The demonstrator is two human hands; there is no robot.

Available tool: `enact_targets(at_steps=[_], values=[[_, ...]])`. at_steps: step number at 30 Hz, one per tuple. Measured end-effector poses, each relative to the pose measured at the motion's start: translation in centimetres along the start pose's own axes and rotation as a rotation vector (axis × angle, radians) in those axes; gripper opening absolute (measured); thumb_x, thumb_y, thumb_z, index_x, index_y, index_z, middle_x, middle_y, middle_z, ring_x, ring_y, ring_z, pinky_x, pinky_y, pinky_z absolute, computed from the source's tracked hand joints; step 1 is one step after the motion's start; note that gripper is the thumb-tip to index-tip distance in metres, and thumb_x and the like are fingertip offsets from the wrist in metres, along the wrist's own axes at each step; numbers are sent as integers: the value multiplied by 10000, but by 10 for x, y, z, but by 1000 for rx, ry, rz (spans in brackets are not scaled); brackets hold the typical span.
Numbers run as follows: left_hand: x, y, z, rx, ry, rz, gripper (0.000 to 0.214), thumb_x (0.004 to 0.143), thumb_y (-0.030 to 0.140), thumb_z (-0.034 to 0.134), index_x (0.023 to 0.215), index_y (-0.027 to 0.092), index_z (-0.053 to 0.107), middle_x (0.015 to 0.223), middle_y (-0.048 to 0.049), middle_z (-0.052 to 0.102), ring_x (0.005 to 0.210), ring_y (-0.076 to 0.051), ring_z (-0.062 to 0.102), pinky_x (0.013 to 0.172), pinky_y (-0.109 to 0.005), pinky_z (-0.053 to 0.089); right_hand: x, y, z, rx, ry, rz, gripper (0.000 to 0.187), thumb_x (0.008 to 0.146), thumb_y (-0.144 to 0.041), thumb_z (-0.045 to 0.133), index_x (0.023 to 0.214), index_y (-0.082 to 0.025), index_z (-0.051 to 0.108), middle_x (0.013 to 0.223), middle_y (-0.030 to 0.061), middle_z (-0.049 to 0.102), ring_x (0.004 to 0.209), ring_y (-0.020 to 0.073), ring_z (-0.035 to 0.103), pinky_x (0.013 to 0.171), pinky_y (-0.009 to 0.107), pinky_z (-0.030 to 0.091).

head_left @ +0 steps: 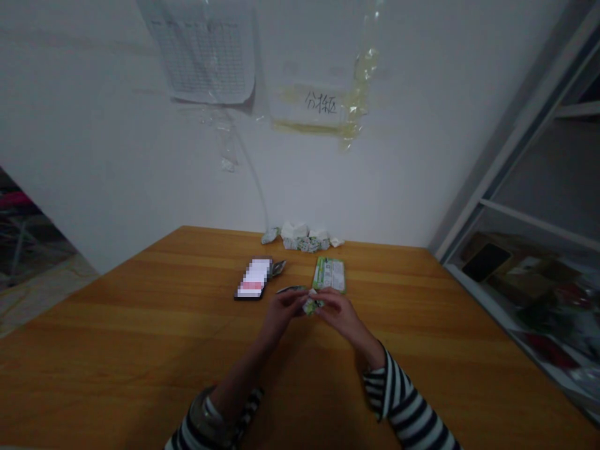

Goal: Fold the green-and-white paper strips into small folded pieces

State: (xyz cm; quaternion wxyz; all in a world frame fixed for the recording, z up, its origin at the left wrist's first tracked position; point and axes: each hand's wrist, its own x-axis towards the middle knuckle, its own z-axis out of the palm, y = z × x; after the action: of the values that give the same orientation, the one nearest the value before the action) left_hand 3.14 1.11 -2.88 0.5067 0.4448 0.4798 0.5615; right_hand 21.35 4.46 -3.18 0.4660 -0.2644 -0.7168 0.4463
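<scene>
My left hand [281, 312] and my right hand [340, 315] meet over the middle of the wooden table [140, 350], fingers pinched together on a small green-and-white folded paper piece [311, 305]. Just beyond my fingers lies a flat green-and-white paper sheet [329, 274]. A small dark scrap [289, 289] lies beside my left fingertips. Both sleeves are striped black and white.
A phone [254, 279] lies left of the sheet, a small dark wrapper [278, 268] by it. Several folded green-and-white paper pieces [302, 238] sit against the white wall. A metal shelf rack [525, 250] with goods stands at the right; papers are taped to the wall.
</scene>
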Motion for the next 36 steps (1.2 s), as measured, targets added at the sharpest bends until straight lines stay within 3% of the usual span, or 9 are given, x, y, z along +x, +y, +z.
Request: enact_targets(at_steps=[7, 13, 17, 22, 30, 36], values=[[1, 6, -1, 110, -232, 111, 355, 610, 245, 818, 960, 205, 771, 971, -60, 772, 907, -268, 696, 856, -383, 529, -1, 2, -12, 90, 4, 134, 243, 712, -324, 756, 934, -229, 776, 953, 64, 761, 875, 221, 696, 788, 338, 537], [3, -4, -4, 212, -193, 112, 279, 715, 346, 741, 934, 176, 778, 888, -73, 782, 783, -259, 710, 769, -396, 558, -4, 3, -10, -5, 55, 109, 180, 777, -335, 690, 907, -251, 782, 878, 53, 779, 801, 253, 715, 771, 402, 549], [2, -5, -2, 200, -150, 139, 295, 702, 352, 752, 936, 175, 778, 904, -79, 779, 845, -265, 704, 809, -393, 552, -6, 2, -7, -97, 170, 28, 140, 761, -286, 700, 870, -273, 788, 859, 43, 779, 773, 253, 711, 773, 395, 548], [1, 1, -1, 110, -140, 131, 407, 632, 282, 801, 1022, 179, 750, 1054, -81, 747, 931, -268, 694, 869, -398, 538, -7, 1, -4, -65, 230, 39, 127, 714, -232, 712, 813, -252, 789, 781, 31, 775, 683, 216, 697, 662, 320, 551], [-2, 11, -1, 110, -133, 93, 270, 606, 236, 811, 870, 185, 789, 879, -67, 783, 866, -283, 706, 841, -422, 547, -8, 3, -5, -14, 298, 79, 106, 693, -205, 708, 735, -257, 789, 752, 38, 777, 683, 233, 706, 668, 349, 553], [-5, 10, 1, 82, -99, 87, 253, 655, 319, 786, 858, 168, 793, 835, -67, 785, 770, -254, 712, 780, -387, 563, -5, 6, -3, 37, 324, 111, 60, 672, -211, 724, 688, -231, 777, 710, 36, 767, 650, 208, 687, 654, 314, 533]])
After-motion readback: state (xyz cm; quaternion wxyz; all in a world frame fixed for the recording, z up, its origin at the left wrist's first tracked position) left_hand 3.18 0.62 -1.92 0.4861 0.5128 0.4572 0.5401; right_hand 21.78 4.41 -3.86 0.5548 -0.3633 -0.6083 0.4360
